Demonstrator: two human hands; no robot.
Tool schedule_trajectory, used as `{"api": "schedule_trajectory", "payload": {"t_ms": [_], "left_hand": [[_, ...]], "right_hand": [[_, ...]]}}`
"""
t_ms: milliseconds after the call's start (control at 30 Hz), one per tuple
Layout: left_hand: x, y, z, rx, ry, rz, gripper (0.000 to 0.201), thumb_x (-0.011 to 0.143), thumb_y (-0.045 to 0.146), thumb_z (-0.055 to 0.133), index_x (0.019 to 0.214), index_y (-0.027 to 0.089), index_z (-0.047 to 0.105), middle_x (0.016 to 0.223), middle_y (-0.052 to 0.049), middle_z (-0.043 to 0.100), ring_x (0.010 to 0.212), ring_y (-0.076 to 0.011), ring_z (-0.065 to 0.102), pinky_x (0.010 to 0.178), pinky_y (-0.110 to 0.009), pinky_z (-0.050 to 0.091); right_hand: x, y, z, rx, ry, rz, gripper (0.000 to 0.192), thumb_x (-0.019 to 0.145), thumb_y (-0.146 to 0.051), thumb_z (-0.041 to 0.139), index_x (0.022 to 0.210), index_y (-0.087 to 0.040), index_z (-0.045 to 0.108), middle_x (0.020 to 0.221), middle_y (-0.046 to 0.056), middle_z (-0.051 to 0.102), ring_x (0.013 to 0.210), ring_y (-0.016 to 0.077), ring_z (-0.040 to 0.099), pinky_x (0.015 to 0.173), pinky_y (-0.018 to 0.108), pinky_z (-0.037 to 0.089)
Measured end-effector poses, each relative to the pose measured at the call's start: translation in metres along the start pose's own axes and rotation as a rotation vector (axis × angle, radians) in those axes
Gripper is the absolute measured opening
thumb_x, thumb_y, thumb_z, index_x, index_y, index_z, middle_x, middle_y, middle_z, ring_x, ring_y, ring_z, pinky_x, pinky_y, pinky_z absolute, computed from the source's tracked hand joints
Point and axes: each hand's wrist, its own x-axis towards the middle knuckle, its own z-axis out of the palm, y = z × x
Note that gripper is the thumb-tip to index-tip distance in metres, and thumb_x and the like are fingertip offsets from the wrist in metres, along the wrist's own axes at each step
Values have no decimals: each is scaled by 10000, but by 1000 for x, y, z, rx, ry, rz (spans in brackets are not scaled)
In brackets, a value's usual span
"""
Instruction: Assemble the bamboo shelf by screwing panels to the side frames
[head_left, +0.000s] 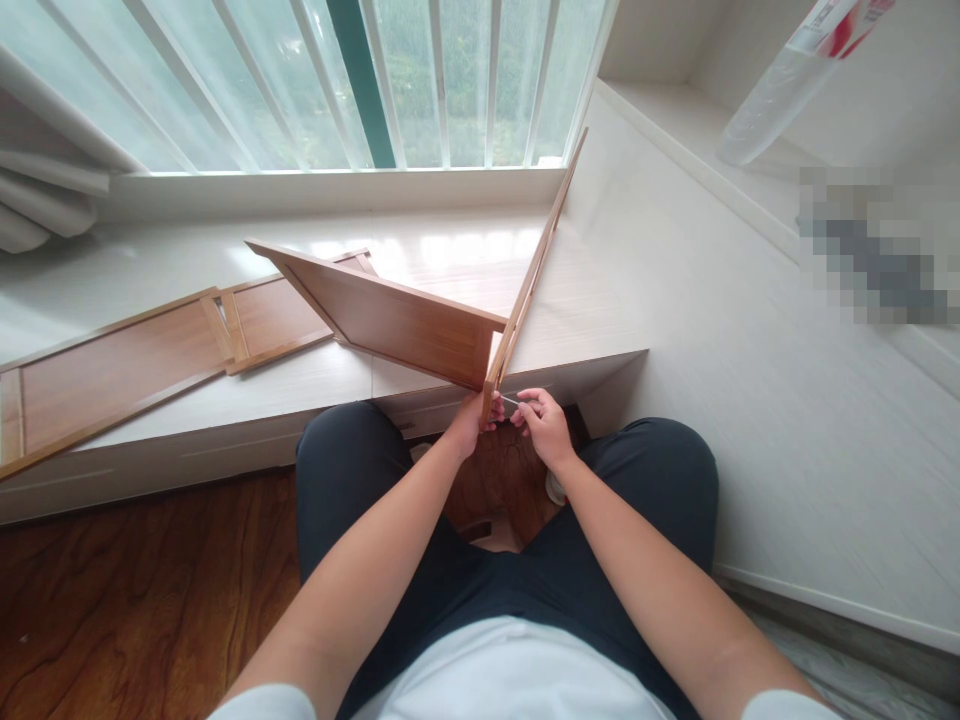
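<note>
My left hand [468, 424] is closed round the near end of a narrow wooden panel [534, 268], which stands on edge and points towards the window. A wider brown wooden panel [390, 312] meets it at an angle near that end. From the closed fingers of my right hand [546, 428] a thin metal rod [509, 400] reaches to the narrow panel's near end. It looks like a hex key, though its handle end is hidden in my fingers. The left fingertips show just beyond the panel's edge, close to the rod's tip.
Two framed wooden panels, a longer one [120, 370] and a shorter one [277, 315], lie on the pale window bench [442, 240]. A white side wall [750, 400] rises at right. A plastic-wrapped roll [787, 95] stands on a shelf. My knees flank the work.
</note>
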Motion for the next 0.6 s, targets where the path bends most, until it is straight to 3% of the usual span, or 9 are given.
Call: {"api": "schedule_trajectory", "payload": {"t_ms": [133, 300, 500, 600], "left_hand": [[-1, 1, 0, -1, -1, -4, 367, 993, 427, 639, 1243, 158, 636, 1192, -89, 676, 999, -202, 680, 858, -402, 612], [0, 2, 1, 1, 9, -17, 366, 993, 425, 639, 1245, 159, 636, 1196, -89, 675, 1000, -202, 680, 858, -402, 612], [1, 2, 1, 1, 11, -25, 378, 991, 426, 641, 1260, 160, 632, 1222, -95, 669, 1030, -212, 677, 883, -419, 608], [0, 2, 1, 2, 6, -23, 384, 990, 428, 642, 1268, 162, 629, 1239, -98, 665, 1051, -219, 674, 900, -431, 605]], "right_hand": [[1, -1, -1, 8, 8, -13, 301, 857, -431, 611, 1048, -198, 607, 713, 27, 735, 583, 184, 659, 499, 266, 484], [1, -3, -6, -24, 42, -75, 249, 872, -394, 616, 1027, -201, 633, 788, 58, 762, 768, 224, 734, 731, 339, 568], [-3, -2, -8, -81, 28, -101, 237, 901, -414, 647, 1032, -216, 659, 945, 88, 805, 683, 225, 738, 574, 326, 569], [-4, -1, -9, -120, 10, -128, 222, 911, -401, 657, 1041, -224, 690, 976, 89, 812, 774, 258, 776, 613, 351, 611]]}}
